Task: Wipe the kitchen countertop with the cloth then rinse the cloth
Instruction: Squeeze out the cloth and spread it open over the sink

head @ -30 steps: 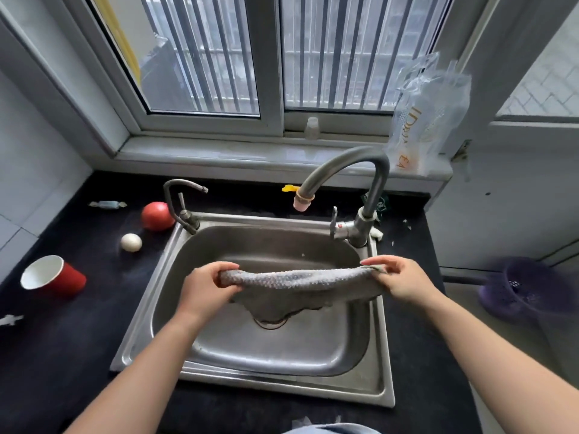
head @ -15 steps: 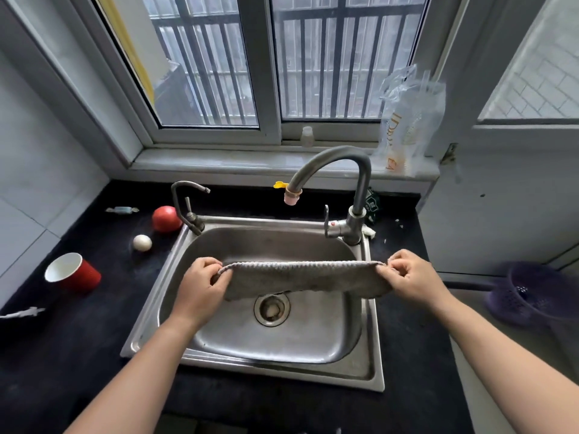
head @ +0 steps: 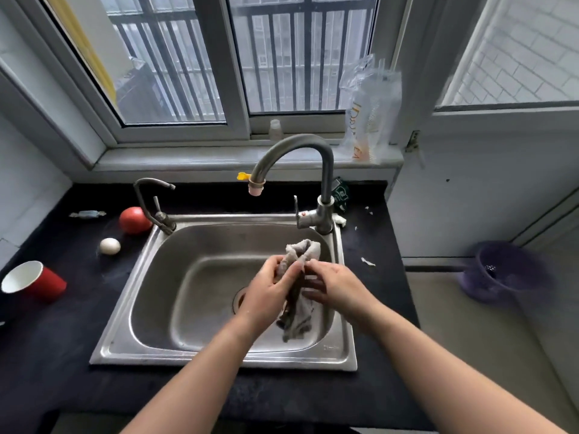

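Observation:
A grey cloth (head: 302, 311) hangs bunched and folded over the steel sink (head: 200, 352). My left hand (head: 269, 292) grips its upper part, with a fold sticking up above the fingers. My right hand (head: 335, 286) meets it from the right, thumb and fingers pressed against the cloth; its fingers are blurred. The tall faucet (head: 294, 170) arches over the basin, and no water is seen running from its spout. The black countertop (head: 62, 324) surrounds the sink.
On the counter to the left lie a red cup (head: 34, 283), an egg (head: 110, 246), a tomato (head: 134, 220) and a wrapped candy (head: 87, 213). A small tap (head: 153, 205) stands at the sink's left corner. A purple basket (head: 501, 270) sits on the floor at right.
The cloth was stretched flat between both hands over the sink. Now my hands have come together at the basin's right, and the cloth is folded and bunched between them.

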Motion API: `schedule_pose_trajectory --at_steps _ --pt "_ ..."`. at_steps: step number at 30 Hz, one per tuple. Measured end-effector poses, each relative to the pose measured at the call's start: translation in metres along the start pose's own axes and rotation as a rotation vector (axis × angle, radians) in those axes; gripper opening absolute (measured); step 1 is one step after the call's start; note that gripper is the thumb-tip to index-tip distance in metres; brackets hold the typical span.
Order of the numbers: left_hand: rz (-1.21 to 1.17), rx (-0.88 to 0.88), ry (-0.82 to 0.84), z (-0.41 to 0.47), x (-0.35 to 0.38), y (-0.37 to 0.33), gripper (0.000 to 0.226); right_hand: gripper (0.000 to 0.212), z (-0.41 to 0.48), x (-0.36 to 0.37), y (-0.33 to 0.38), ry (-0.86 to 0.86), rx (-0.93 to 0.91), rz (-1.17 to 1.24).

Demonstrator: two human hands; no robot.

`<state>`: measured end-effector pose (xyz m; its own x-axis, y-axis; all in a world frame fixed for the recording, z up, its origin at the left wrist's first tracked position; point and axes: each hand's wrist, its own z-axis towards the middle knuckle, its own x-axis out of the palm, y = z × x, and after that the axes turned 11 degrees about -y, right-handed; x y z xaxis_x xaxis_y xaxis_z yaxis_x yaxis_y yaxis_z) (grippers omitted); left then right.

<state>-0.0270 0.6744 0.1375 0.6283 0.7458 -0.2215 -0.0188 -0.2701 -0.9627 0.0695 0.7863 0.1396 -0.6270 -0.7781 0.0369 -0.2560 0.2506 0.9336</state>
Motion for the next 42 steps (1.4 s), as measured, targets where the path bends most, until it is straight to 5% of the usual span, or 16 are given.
schedule_pose_trajectory --at_steps 4,9,10,13,15,18,26,31,33,42 --pt "0.126 0.088 0.096 0.013 -0.002 -0.008 0.026 0.028 -0.006 -0.022 0.010 -0.012 0.093 0.019" --pt "0.171 0.220 0.178 0.024 0.000 -0.025 0.022 0.022 -0.017 -0.054 -0.001 -0.558 -0.317 -0.505" --pt "0.147 0.227 0.211 0.026 0.002 -0.030 0.021 0.035 -0.018 -0.060 -0.002 -0.603 -0.325 -0.563" --pt "0.085 0.200 0.402 0.030 0.013 -0.042 0.018 0.073 -0.024 -0.075 -0.001 -0.444 -0.121 -0.500" --pt "0.081 0.176 0.522 0.032 0.023 -0.044 0.018 0.051 -0.032 -0.082 -0.001 -0.361 -0.048 -0.417" --pt "0.195 0.233 0.482 0.037 0.037 -0.034 0.021 0.016 -0.051 -0.094 -0.002 -0.509 -0.032 -0.448" --pt "0.441 0.622 0.454 0.043 0.076 -0.061 0.023 0.031 -0.080 -0.119 0.026 -0.796 -0.201 -0.487" --pt "0.420 0.456 0.547 0.031 0.098 -0.060 0.016 0.030 -0.084 -0.137 0.019 -0.799 -0.176 -0.441" --pt "0.515 0.521 0.582 0.026 0.103 -0.051 0.021 0.027 -0.081 -0.143 0.013 -0.768 -0.138 -0.469" --pt "0.483 0.695 0.228 0.025 0.121 -0.056 0.031 0.030 -0.065 -0.197 0.027 -0.552 -0.243 -0.529"
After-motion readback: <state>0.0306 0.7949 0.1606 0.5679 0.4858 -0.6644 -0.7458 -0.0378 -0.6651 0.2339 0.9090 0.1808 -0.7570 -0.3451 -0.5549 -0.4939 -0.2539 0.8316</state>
